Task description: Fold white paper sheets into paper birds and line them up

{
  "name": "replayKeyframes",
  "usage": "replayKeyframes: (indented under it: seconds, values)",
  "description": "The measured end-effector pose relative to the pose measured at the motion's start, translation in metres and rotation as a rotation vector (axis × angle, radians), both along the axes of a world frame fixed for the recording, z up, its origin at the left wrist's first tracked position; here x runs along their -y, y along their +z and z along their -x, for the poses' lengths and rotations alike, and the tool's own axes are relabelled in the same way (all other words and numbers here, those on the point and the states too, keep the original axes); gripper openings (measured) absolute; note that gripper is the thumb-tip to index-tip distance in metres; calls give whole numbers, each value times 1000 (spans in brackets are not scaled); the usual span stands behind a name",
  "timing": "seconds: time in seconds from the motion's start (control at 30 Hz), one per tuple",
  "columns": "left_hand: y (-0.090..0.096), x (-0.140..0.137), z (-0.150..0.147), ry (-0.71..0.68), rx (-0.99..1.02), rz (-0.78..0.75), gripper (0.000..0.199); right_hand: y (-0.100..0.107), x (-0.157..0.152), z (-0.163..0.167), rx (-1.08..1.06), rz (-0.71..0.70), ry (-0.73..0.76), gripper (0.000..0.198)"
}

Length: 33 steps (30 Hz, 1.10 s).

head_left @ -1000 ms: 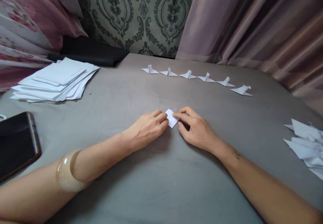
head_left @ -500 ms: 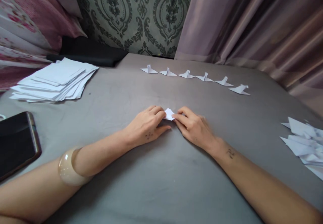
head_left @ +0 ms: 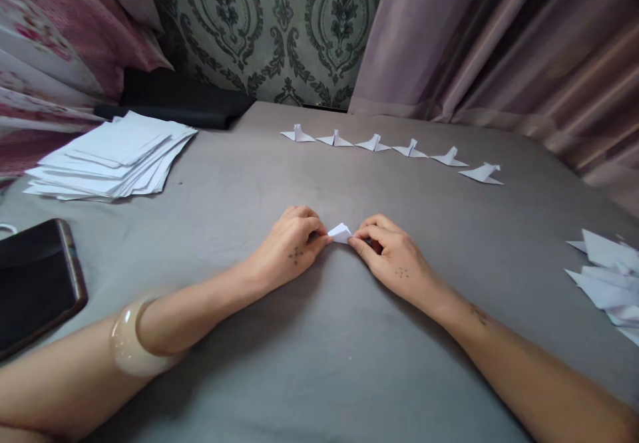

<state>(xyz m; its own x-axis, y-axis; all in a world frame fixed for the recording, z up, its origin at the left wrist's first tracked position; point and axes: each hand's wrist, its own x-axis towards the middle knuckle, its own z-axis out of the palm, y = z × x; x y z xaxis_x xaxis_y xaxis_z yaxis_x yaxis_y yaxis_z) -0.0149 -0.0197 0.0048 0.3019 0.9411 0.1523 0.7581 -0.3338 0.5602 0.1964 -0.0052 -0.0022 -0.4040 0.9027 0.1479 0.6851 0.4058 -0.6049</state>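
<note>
Between my two hands is a small piece of folded white paper, held just above or on the grey cloth surface; I cannot tell which. My left hand pinches its left corner between thumb and fingers. At the opposite corner, my right hand grips it the same way. A row of several folded paper birds stands farther back, spread toward the right.
A stack of white paper sheets lies at the back left, with a black cloth-like item behind it. A phone rests at the left edge. More folded white paper pieces are piled at the right edge.
The left thumb has closed onto the paper's corner. Both hands now hold it at opposite ends, the right hand slightly farther right, and the paper looks flatter and tilted.
</note>
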Motion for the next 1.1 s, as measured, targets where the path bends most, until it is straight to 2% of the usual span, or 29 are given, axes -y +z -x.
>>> replayKeyframes:
  seconds: [0.13,0.53,0.8,1.1]
  values:
    - [4,-2,-3,33,21,20,20,2,-1,4,-26,48,-65,22]
    - [2,-4,-8,116,99,129,16,0,-4,11,-2,42,-163,21]
    - [-1,-5,-8,144,188,202,15,0,-7,11,-33,91,-181,22]
    - [-3,-7,-9,138,181,208,13,1,-7,11,-39,159,-198,21]
